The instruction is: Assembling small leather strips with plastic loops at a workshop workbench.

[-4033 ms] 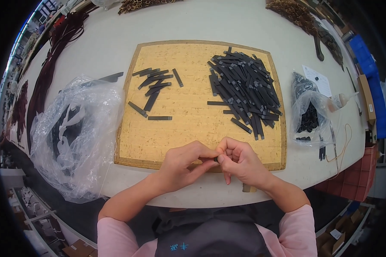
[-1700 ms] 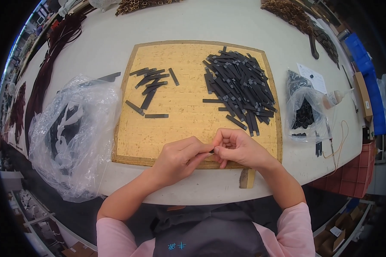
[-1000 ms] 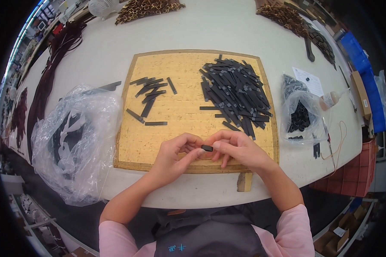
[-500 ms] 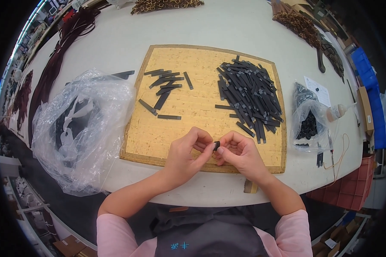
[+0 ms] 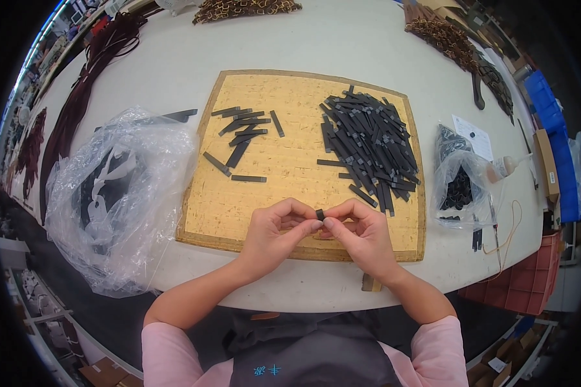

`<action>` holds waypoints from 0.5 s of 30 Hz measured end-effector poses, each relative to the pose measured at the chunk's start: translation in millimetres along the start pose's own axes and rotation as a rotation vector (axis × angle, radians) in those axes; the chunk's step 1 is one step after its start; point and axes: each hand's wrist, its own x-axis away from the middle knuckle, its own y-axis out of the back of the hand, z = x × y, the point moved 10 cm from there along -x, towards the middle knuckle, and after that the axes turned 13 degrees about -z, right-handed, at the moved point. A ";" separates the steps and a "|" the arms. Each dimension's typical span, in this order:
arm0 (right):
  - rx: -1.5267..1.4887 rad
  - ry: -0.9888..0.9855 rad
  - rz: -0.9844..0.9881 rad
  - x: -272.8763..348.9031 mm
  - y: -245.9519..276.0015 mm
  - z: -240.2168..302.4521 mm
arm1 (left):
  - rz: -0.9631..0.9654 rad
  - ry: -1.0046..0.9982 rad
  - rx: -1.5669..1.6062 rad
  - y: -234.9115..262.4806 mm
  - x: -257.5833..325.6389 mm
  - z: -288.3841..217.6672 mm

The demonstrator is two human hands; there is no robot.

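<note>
Both hands meet at lower centre of the frame, over the near edge of the cork mat [image 5: 290,161]. Left hand [image 5: 274,235] and right hand [image 5: 361,235] are each curled almost closed, fingertips pinched together on one small black strip piece [image 5: 319,214] that sits between them, just clear of the mat surface; how much of it is hidden inside the fingers I cannot tell. Large heap of black strips [image 5: 371,145] lies at centre right of the mat, small scatter of strips [image 5: 242,132] at centre left, the two well apart. Crinkled clear plastic bag [image 5: 119,193] with dark contents at the left of the frame, smaller clear bag [image 5: 458,184] at the right, both on the pale table [image 5: 342,45]. Risks, as judgement: the piece is tiny and gripped only at the tips, so a slip in the pinch could flick it off the near edge into the lap or to the floor, where black on dark cloth would be hard to find. Uneven pressure between the two hands could bend or crease it out of shape. The right wrist is near the heap's lower strips; a sideways move could drag some toward the mat's edge or mix the two groups.
</note>
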 end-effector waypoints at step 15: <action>0.312 0.444 -0.038 4.8 14.0 49.1 | 0.106 0.148 -0.017 -13.9 -2.0 -0.8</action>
